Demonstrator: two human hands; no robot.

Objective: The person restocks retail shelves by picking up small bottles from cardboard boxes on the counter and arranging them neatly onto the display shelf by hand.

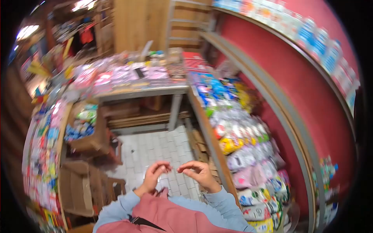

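Note:
My left hand (pixel 154 176) is raised in front of my body, over the tiled floor. Its fingers are loosely curved toward the right, and I see nothing in it. Opposite it, a small gap away, my right hand (pixel 201 175) has bent fingers pointing left, the thumb a little apart, also with nothing visible in it. The two hands do not touch each other. Nearest to the right hand is the wooden edge of a low shelf (pixel 223 171) that bears rows of packaged goods (pixel 243 159).
Left are an open cardboard box (pixel 77 186), another box (pixel 91 141) with bagged goods, and a counter of small packets (pixel 44 155). A table (pixel 143 91) with pink packages stands ahead. Bottles (pixel 319 43) line an upper shelf at right, against a red wall (pixel 303 89).

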